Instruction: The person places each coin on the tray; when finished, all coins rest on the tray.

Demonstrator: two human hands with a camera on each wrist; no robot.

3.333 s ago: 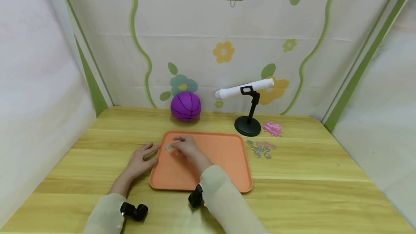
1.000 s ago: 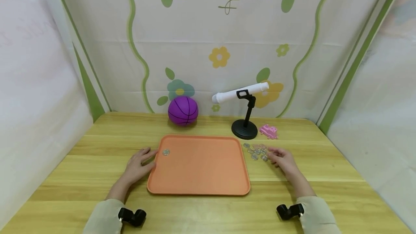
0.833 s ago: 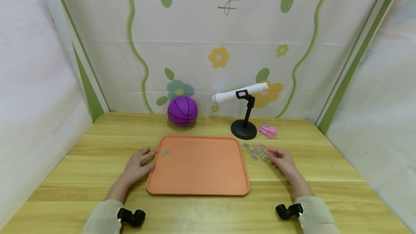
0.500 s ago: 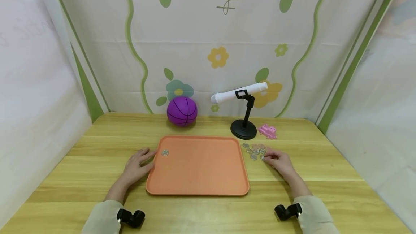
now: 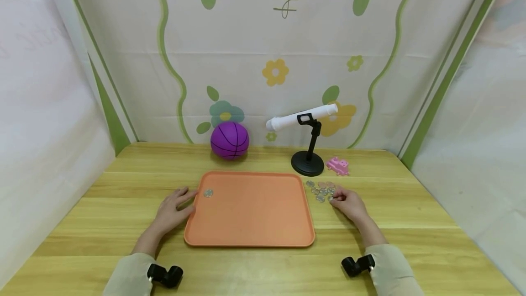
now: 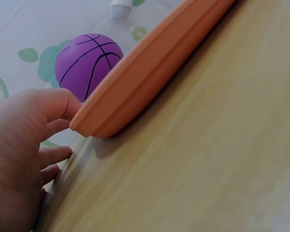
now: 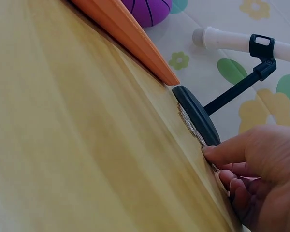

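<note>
Coins (image 5: pixel 322 191) lie on the worktop right at my right hand (image 5: pixel 347 202), whose curled fingertips touch the nearest one, while my left hand (image 5: pixel 172 209) rests flat against the tray (image 5: pixel 250 236).

– What did the table (image 5: pixel 263 264) look like to you?
– Pale wood with a visible grain, smooth, with a soft sheen. The tray (image 5: pixel 250 216) I rested my left hand (image 5: pixel 170 209) against was matt orange plastic.
– And the coins (image 5: pixel 322 191)?
– Shiny silver metal under my right hand (image 5: pixel 347 204). The purple ball (image 5: pixel 229 140) looked rubbery and matt, the stand (image 5: pixel 307 162) was dull black, and the backdrop (image 5: pixel 263 58) was printed cloth.
</note>
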